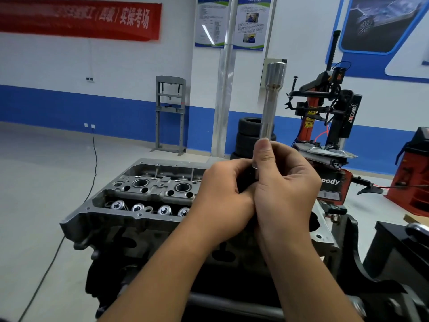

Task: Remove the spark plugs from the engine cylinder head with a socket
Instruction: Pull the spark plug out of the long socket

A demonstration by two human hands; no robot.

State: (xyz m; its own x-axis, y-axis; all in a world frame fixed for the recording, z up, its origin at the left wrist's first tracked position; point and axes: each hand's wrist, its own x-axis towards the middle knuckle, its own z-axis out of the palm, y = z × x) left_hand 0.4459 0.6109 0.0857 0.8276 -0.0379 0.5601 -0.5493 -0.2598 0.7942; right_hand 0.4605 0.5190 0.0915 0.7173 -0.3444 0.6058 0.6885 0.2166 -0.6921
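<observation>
A long silver spark plug socket (270,101) stands upright in front of me, wide end up. My right hand (285,182) grips its lower end, thumb laid along the shaft. My left hand (222,194) curls around something dark at the socket's base; what it is stays hidden between the hands. Below and behind my hands sits the grey engine cylinder head (148,194), with round plug wells and valve springs showing on its left half. My hands and forearms cover its right half.
A black engine stand (383,263) carries the head at the right. A red and black tyre changer (329,126) and stacked tyres (250,133) stand behind. A grey press frame (170,112) is at the back wall. A black cable (69,228) runs across the floor at left.
</observation>
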